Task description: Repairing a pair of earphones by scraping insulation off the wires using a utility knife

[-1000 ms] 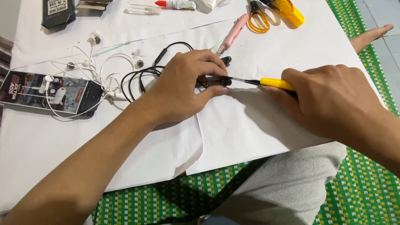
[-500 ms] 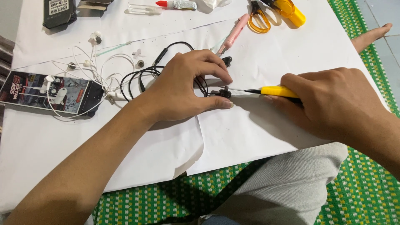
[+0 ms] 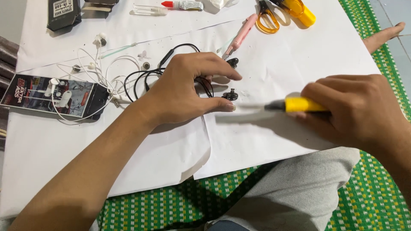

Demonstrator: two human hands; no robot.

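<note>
Right now my left hand (image 3: 184,92) lies flat-ish on the white paper (image 3: 265,141), fingers curled and narrow, with thumb and forefinger tips nearly pinched around a small black earbud piece (image 3: 230,94) that sits at my fingertips; whether I truly grip it or only steady it against the paper I cannot tell. A second black earbud (image 3: 232,62) lies just above it, apart from my fingers, and the black cable (image 3: 141,79) loops out from under my palm toward the left. My right hand (image 3: 355,109) is closed firmly round the yellow handle of a screwdriver (image 3: 299,104), the shaft blurred and pointing left, its tip near the earbud piece beside my left thumb; contact I cannot make out through the blur. Off to the left, a tangle of white earphones (image 3: 92,68) spreads over the paper and across a dark printed package (image 3: 51,95). Up top there is a pink pen-like tool (image 3: 242,34) lying slantwise, orange-handled scissors (image 3: 267,19), a yellow-handled tool (image 3: 302,10), a small tube with a red cap (image 3: 182,5) and a dark box (image 3: 63,13). Below the paper, my grey-clad knee (image 3: 299,188) rests on a green woven mat (image 3: 368,201), and a bare foot (image 3: 383,36) shows at the far right edge.
</note>
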